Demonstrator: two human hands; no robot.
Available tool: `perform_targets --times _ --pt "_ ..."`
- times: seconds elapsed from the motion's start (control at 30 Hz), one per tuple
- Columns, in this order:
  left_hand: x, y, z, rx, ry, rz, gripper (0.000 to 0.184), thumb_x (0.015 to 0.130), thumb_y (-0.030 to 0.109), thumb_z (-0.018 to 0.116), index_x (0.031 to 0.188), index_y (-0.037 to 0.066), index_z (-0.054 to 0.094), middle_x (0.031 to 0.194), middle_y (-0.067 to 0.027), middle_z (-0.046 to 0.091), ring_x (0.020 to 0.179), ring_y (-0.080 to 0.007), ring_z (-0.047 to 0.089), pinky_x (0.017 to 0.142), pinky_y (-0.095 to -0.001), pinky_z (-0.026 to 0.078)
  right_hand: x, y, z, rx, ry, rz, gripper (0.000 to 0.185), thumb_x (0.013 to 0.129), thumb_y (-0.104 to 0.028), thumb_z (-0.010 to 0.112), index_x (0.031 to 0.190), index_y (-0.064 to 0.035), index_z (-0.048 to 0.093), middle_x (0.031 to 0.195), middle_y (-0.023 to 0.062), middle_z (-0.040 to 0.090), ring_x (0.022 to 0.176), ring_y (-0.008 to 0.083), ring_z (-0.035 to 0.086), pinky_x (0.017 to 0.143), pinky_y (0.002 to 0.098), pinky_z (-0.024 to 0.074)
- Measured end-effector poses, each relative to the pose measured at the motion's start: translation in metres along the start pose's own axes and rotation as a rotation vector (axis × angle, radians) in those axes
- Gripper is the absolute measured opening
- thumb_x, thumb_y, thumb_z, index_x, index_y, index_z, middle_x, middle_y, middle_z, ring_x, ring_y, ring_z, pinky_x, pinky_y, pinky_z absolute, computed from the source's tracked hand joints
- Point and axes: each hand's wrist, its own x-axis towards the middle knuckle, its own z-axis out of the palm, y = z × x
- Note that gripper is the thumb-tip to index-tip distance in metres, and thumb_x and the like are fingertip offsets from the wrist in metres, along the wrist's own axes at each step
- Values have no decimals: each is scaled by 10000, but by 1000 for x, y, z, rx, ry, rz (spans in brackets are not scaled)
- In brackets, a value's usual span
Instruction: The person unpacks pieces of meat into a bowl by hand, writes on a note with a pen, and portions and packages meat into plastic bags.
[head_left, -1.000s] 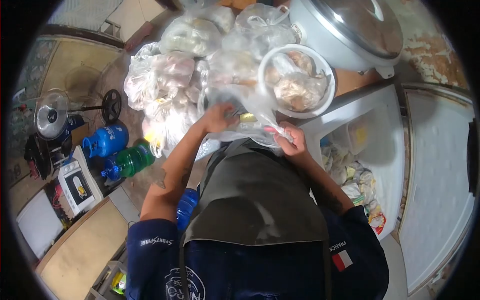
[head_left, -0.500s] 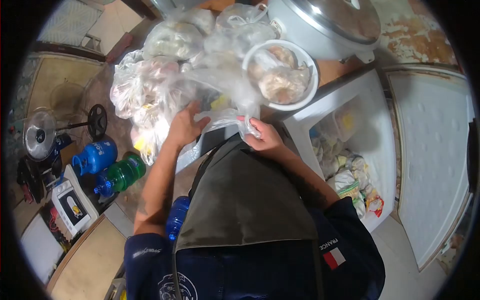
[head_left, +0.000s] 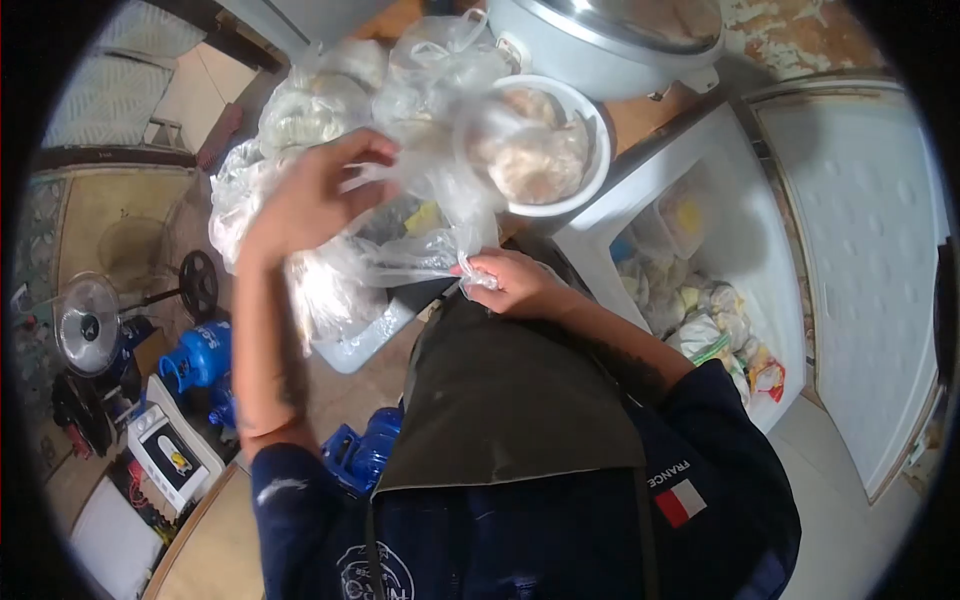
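My right hand (head_left: 515, 284) is closed on the gathered edge of a clear plastic bag (head_left: 420, 250), just above the dark apron. My left hand (head_left: 315, 195) is raised over the left side of that bag, its fingers curved and apart; thin plastic shows by the fingertips, and whether they touch it is unclear. A yellow item (head_left: 424, 218) shows inside the bag. Filled plastic bags (head_left: 312, 112) lie behind and left of my left hand. Beyond the bag, a white bowl (head_left: 598, 150) holds bagged pale food (head_left: 540, 165).
A large white cooker (head_left: 610, 50) stands at the back. An open chest freezer (head_left: 740, 290) with bagged goods is on the right, its lid (head_left: 850, 250) beyond. At left are a fan (head_left: 88, 322), a blue gas cylinder (head_left: 200, 355) and a small oven (head_left: 172, 455); a blue bottle (head_left: 375, 450) is below.
My left hand has lifted from the bag's near left edge and moved up and left, its fingers spread. My right hand keeps hold of the bag's edge. The head view has shifted.
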Motion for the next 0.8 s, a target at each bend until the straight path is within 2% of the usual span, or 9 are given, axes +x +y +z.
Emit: perform_targets --times 0.07,0.13,0.2,0.3,0.43,0.6,0.67,0.73,0.8 --pt "39 -12 40 -191 45 83 505 831 152 787 1288 32 607 1211 -125 669 1124 -239 652 975 -400 531 2 4 -6 -66 -34 27 358 905 -190 657 1248 -87 675 1147 169 665 1072 325 656 900 397 525" --pt "83 -13 93 -101 66 97 554 846 174 807 1324 36 565 1303 -117 618 1250 -254 579 1064 -397 478 1 31 5 -76 75 -17 408 896 -257 669 1241 -41 658 1166 203 662 1043 357 656 906 407 520" --pt "124 -19 136 8 40 229 723 757 328 869 1356 74 555 1341 -190 587 1267 -342 573 1059 -455 472 1 59 11 -28 134 12 453 893 -298 674 1249 -19 646 1173 222 665 1031 370 660 916 414 518" --pt "159 -23 169 406 -82 -52 836 671 406 890 1382 126 551 1319 -252 558 1232 -427 567 1044 -505 461 -2 78 4 79 272 192 468 899 -306 676 1259 -8 651 1138 230 693 1018 359 683 920 435 524" --pt "149 -28 186 535 5 188 792 637 340 910 1330 152 576 1254 -239 531 1102 -454 600 949 -510 511 -3 90 -24 114 305 250 432 879 -264 677 1236 -22 665 1063 236 703 950 365 689 870 445 531" --pt "129 -45 166 503 71 536 719 616 151 934 1253 92 604 1465 -281 408 1202 -436 594 896 -424 583 -8 88 -38 63 341 119 422 857 -200 671 1259 -69 668 1019 216 717 915 353 698 817 428 540" --pt "124 -61 146 389 45 623 709 611 133 936 1238 74 610 1494 -286 396 1252 -425 581 924 -397 581 -5 101 -39 8 265 210 445 857 -191 656 1287 -76 653 1061 215 715 936 351 698 842 426 540" --pt "105 -46 126 373 -17 424 721 676 89 905 1312 59 567 1391 -263 521 1213 -360 601 919 -370 575 -8 106 -36 19 212 203 466 859 -184 640 1313 -80 639 1103 216 710 959 345 699 866 417 539" --pt "97 -66 116 269 59 344 741 728 86 866 1388 83 530 1295 -219 612 1004 -314 697 870 -333 571 -6 110 -44 82 225 81 485 861 -179 623 1337 -82 625 1143 218 704 981 335 699 889 401 537"
